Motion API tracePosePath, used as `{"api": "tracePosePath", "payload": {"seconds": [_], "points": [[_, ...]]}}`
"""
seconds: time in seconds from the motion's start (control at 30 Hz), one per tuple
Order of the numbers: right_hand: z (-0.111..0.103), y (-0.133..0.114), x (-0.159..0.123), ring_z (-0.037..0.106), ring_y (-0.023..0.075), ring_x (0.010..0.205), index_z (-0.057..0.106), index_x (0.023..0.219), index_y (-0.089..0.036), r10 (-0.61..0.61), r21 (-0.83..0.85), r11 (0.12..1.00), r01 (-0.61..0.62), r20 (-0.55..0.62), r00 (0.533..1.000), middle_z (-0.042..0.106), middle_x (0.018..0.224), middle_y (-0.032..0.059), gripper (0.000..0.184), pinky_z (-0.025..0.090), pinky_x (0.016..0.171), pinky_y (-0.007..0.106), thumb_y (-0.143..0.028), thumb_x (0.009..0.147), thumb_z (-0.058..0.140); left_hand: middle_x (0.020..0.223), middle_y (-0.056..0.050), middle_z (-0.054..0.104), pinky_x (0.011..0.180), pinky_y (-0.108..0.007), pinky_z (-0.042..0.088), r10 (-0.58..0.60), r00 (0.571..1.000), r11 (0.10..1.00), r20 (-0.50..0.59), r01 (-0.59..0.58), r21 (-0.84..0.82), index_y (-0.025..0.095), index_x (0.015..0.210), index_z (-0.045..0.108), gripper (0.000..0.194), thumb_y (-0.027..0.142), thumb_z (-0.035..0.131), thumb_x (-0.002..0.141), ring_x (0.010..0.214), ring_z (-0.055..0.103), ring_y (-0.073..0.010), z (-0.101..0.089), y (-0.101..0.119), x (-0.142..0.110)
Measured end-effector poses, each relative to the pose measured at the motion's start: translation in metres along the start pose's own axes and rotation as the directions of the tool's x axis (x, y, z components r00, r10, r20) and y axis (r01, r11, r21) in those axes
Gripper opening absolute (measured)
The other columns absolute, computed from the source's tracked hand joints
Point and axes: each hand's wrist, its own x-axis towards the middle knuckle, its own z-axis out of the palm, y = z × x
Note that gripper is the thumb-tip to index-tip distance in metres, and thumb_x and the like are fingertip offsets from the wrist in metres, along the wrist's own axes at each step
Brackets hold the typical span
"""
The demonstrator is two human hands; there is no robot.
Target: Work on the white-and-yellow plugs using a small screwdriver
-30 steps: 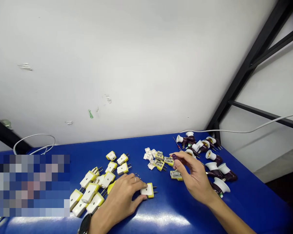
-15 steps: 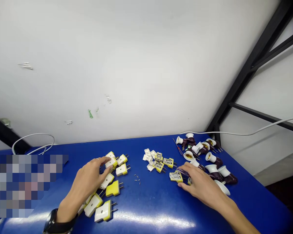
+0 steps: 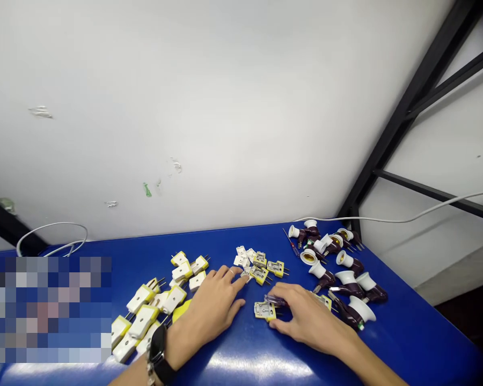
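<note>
My left hand (image 3: 215, 303) reaches across the middle of the blue table, fingers apart and holding nothing. Its fingertips are at the small white plug covers (image 3: 241, 256) and close to several opened yellow plugs (image 3: 260, 275). My right hand (image 3: 306, 319) holds a screwdriver (image 3: 272, 299) by its clear purple handle; the shaft is hidden by the hand. The same hand's thumb and forefinger are around the prong end of an opened yellow plug (image 3: 262, 310) with its inside facing up. Another opened plug (image 3: 326, 302) shows partly behind my right hand.
Closed white-and-yellow plugs (image 3: 144, 320) lie in a group on the left. Dark purple lamp holders with white sockets (image 3: 348, 279) crowd the right, near a second screwdriver (image 3: 291, 244). A white cable (image 3: 410, 219) runs along the wall. A blurred patch covers the lower left.
My left hand placed a closed plug among the left group, then moved right to the white covers. My right hand drew an opened plug leftward and nearer, keeping the screwdriver.
</note>
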Motion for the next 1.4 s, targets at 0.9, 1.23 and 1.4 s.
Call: {"api": "tracePosePath", "payload": {"seconds": [0.9, 1.23, 1.4], "points": [[0.019, -0.009, 0.013, 0.065, 0.021, 0.087, 0.07, 0.097, -0.021, -0.146, 0.103, 0.983, 0.149, -0.039, 0.989, 0.07, 0.093, 0.002, 0.021, 0.044, 0.075, 0.028, -0.025, 0.077, 0.076, 0.127, -0.011, 0.061, 0.093, -0.039, 0.051, 0.052, 0.998, 0.991, -0.04, -0.056, -0.119, 0.027, 0.143, 0.05, 0.042, 0.027, 0.05, 0.101, 0.107, 0.061, -0.0262, 0.027, 0.005, -0.018], [0.03, -0.006, 0.014, 0.068, 0.0243, 0.099, 0.07, 0.115, -0.021, -0.106, 0.218, 0.969, 0.119, -0.07, 0.992, 0.075, 0.109, 0.0046, 0.044, 0.049, 0.089, 0.032, -0.029, 0.074, 0.082, 0.11, -0.004, 0.068, 0.087, -0.031, 0.051, 0.058, 0.998, 0.969, 0.004, -0.056, -0.24, 0.03, 0.125, 0.064, 0.028, 0.026, 0.059, 0.098, 0.101, 0.065, -0.022, 0.025, 0.003, -0.019], [0.035, -0.004, 0.014, 0.069, 0.0266, 0.098, 0.071, 0.117, -0.023, -0.056, 0.23, 0.971, 0.07, -0.069, 0.996, 0.076, 0.111, 0.0063, 0.048, 0.051, 0.09, 0.034, -0.032, 0.071, 0.084, 0.106, -0.004, 0.069, 0.084, -0.031, 0.052, 0.011, 1.0, 0.965, 0.013, -0.008, -0.262, 0.029, 0.115, 0.071, 0.024, 0.027, 0.067, 0.092, 0.097, 0.067, -0.0229, 0.025, 0.001, -0.021]]}}
